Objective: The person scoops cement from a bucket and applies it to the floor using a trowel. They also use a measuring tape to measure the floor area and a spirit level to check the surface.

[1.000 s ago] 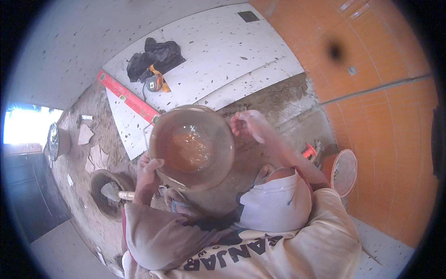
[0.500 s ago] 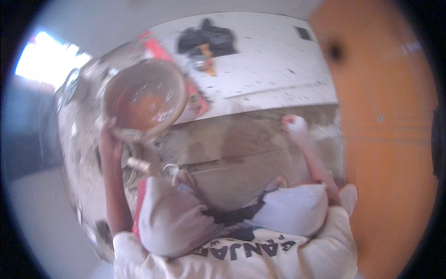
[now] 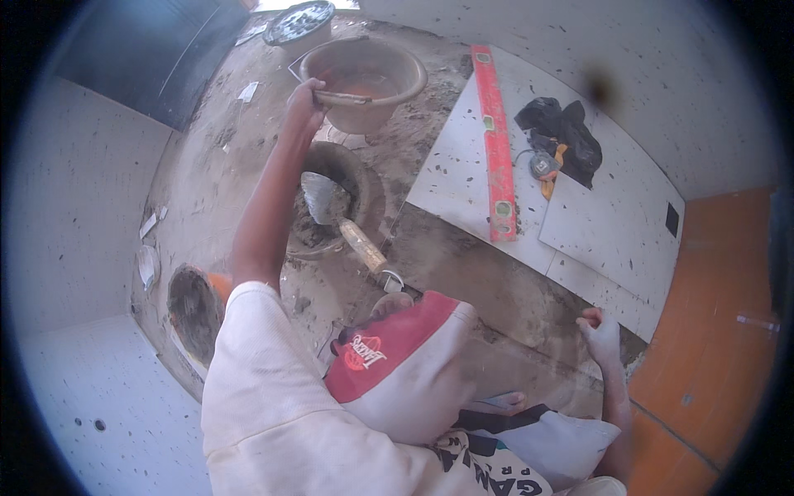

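My left hand [image 3: 308, 101] is closed on the near-left rim of a grey-brown bucket [image 3: 405, 78], held out at the far end of my stretched arm. Its inside looks reddish, and a wire handle hangs at its left. Closer to me, a round tub [image 3: 357, 165] contains grey mortar. Across that tub lies a trowel [image 3: 362, 246], its blade over the mortar and its wooden handle toward my knee. On the right, my right hand [image 3: 601, 335], whitish and curled into a fist, is by the near edge of the white tiles [image 3: 608, 240]; I see nothing in it.
A red spirit level [image 3: 495, 140] lies on the tiles, beside a tape measure [image 3: 543, 164] and a crumpled black plastic bag [image 3: 579, 140]. Another bucket [image 3: 299, 26] stands at the back. An orange-sided mortar container [image 3: 219, 285] is at left. Orange panelling [image 3: 711, 298] borders the right side.
The view has swung left. My left arm has stretched farther away with the bucket, which was nearer and tipped toward me. My right hand remains curled near the tile edge.
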A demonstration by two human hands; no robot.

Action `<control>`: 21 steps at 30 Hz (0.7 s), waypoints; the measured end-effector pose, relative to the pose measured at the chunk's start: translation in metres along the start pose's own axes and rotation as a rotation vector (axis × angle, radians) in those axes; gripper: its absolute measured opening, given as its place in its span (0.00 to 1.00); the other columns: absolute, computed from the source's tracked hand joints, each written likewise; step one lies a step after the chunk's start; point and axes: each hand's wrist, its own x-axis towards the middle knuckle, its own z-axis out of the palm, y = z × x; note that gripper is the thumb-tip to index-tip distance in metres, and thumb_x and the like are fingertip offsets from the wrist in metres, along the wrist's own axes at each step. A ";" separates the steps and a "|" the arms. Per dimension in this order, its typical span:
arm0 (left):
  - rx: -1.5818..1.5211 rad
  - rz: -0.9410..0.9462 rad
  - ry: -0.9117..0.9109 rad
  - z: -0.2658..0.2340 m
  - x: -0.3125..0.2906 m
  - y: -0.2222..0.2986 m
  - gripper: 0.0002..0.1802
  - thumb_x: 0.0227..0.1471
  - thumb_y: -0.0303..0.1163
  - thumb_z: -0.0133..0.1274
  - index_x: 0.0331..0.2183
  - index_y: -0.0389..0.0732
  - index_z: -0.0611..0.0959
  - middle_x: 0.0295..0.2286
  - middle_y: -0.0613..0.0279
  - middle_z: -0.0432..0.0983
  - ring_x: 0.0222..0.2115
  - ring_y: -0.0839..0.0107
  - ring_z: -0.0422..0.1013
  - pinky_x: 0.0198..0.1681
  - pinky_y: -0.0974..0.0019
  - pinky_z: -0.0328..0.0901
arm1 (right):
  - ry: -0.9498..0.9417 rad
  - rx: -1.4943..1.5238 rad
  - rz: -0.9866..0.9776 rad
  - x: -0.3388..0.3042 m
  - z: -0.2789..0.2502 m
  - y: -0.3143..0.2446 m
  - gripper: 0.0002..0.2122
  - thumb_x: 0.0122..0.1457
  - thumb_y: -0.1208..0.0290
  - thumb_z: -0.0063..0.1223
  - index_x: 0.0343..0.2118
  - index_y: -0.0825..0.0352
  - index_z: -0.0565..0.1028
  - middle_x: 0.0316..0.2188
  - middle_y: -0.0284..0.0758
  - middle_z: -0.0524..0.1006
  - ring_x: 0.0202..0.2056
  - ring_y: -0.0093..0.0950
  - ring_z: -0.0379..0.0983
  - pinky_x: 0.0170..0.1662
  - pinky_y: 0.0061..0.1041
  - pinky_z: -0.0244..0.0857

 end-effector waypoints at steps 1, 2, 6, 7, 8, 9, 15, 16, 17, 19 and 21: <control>-0.014 0.010 0.041 0.000 0.013 -0.008 0.18 0.47 0.20 0.51 0.43 0.34 0.74 0.35 0.60 0.69 0.35 0.67 0.67 0.41 0.60 0.66 | -0.042 -0.031 -0.051 0.004 -0.003 -0.023 0.15 0.53 0.68 0.59 0.40 0.71 0.77 0.28 0.40 0.80 0.32 0.27 0.76 0.38 0.27 0.70; -0.040 -0.011 0.044 -0.002 0.023 -0.015 0.17 0.47 0.20 0.51 0.43 0.35 0.75 0.35 0.60 0.69 0.35 0.67 0.68 0.41 0.60 0.66 | -0.094 -0.079 -0.070 0.008 -0.004 -0.053 0.16 0.53 0.66 0.59 0.41 0.71 0.77 0.30 0.41 0.80 0.33 0.30 0.77 0.39 0.29 0.70; 0.075 0.045 0.046 -0.083 0.083 -0.007 0.16 0.47 0.20 0.51 0.41 0.38 0.77 0.36 0.58 0.70 0.38 0.64 0.69 0.44 0.59 0.67 | -0.350 -0.123 -0.302 0.039 0.036 -0.188 0.20 0.56 0.60 0.56 0.46 0.72 0.75 0.35 0.47 0.79 0.38 0.41 0.77 0.42 0.36 0.70; 0.176 0.097 0.029 -0.130 0.095 0.021 0.16 0.47 0.21 0.52 0.41 0.38 0.78 0.37 0.57 0.70 0.39 0.63 0.69 0.45 0.59 0.67 | -0.302 -0.093 -0.511 0.044 0.069 -0.210 0.21 0.57 0.58 0.55 0.45 0.73 0.75 0.36 0.50 0.79 0.39 0.45 0.77 0.42 0.40 0.70; 0.375 0.173 -0.023 -0.125 0.107 -0.010 0.18 0.47 0.24 0.53 0.44 0.39 0.77 0.39 0.56 0.71 0.41 0.61 0.69 0.46 0.58 0.67 | -0.365 -0.126 -0.493 0.049 0.081 -0.234 0.21 0.57 0.57 0.55 0.42 0.73 0.75 0.34 0.52 0.79 0.39 0.48 0.77 0.42 0.44 0.69; 0.585 0.268 -0.046 -0.123 0.113 -0.038 0.21 0.47 0.28 0.54 0.46 0.40 0.77 0.41 0.55 0.72 0.43 0.60 0.69 0.47 0.58 0.67 | -0.461 -0.167 -0.441 0.054 0.095 -0.256 0.25 0.59 0.56 0.52 0.51 0.73 0.71 0.46 0.52 0.77 0.47 0.46 0.75 0.50 0.40 0.68; 0.083 -0.235 -0.082 -0.200 0.139 -0.028 0.08 0.60 0.28 0.47 0.41 0.38 0.75 0.38 0.57 0.72 0.40 0.63 0.71 0.44 0.57 0.68 | -0.558 0.062 -0.464 0.046 0.214 -0.336 0.29 0.55 0.58 0.56 0.51 0.78 0.63 0.34 0.56 0.77 0.37 0.50 0.78 0.41 0.44 0.72; 0.061 -0.354 -0.074 -0.139 0.118 -0.117 0.06 0.60 0.28 0.47 0.40 0.38 0.75 0.38 0.56 0.72 0.39 0.63 0.71 0.41 0.58 0.69 | -0.539 -0.012 -0.300 0.057 0.222 -0.310 0.28 0.55 0.60 0.56 0.51 0.79 0.63 0.36 0.57 0.77 0.38 0.50 0.78 0.42 0.44 0.72; 0.125 -0.340 -0.021 -0.190 0.125 -0.077 0.06 0.60 0.29 0.49 0.39 0.38 0.75 0.37 0.57 0.71 0.38 0.64 0.71 0.40 0.60 0.69 | -0.575 0.013 -0.349 0.052 0.233 -0.329 0.28 0.56 0.61 0.55 0.51 0.79 0.63 0.37 0.57 0.76 0.39 0.50 0.77 0.43 0.44 0.72; 0.241 -0.281 0.053 -0.254 0.140 0.022 0.09 0.59 0.34 0.53 0.37 0.39 0.74 0.35 0.60 0.70 0.35 0.67 0.70 0.37 0.65 0.70 | -0.626 0.070 -0.455 0.043 0.243 -0.356 0.28 0.56 0.63 0.53 0.53 0.80 0.63 0.40 0.57 0.76 0.40 0.50 0.77 0.45 0.44 0.72; 0.344 -0.303 0.088 -0.254 0.141 0.025 0.14 0.57 0.40 0.57 0.36 0.40 0.74 0.34 0.62 0.68 0.33 0.70 0.69 0.36 0.68 0.69 | -0.639 0.134 -0.459 0.050 0.223 -0.359 0.24 0.54 0.60 0.53 0.45 0.79 0.72 0.35 0.54 0.78 0.38 0.48 0.78 0.43 0.43 0.72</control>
